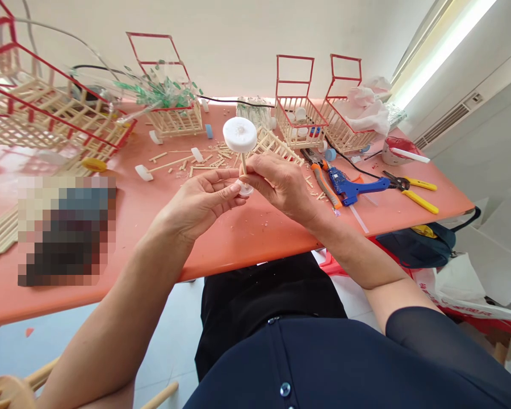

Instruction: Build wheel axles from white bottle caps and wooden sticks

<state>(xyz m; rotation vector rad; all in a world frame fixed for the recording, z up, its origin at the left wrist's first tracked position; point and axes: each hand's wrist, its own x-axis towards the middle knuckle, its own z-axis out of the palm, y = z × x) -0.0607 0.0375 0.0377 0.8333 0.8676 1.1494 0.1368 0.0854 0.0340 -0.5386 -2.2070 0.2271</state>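
Between my hands, above the front of the table, stands a small wooden stick (243, 161) with a white bottle cap (239, 134) on its upper end and another white cap (246, 188) at the lower end. My left hand (208, 199) pinches the lower cap from the left. The fingers of my right hand (281, 182) close on the stick just above it. On the table behind lies a similar stick with white caps (143, 172) on its ends, amid cut wooden stick pieces (202, 170).
Small stick-built carts with red trim stand along the back, including one cart (300, 122) holding caps. To the right lie orange-grey pliers (326, 184), a blue glue gun (353, 186), yellow-handled pliers (417, 193) and a cup (402, 156). Long sticks (2, 233) lie left, beside a blurred-out dark object (70, 233).
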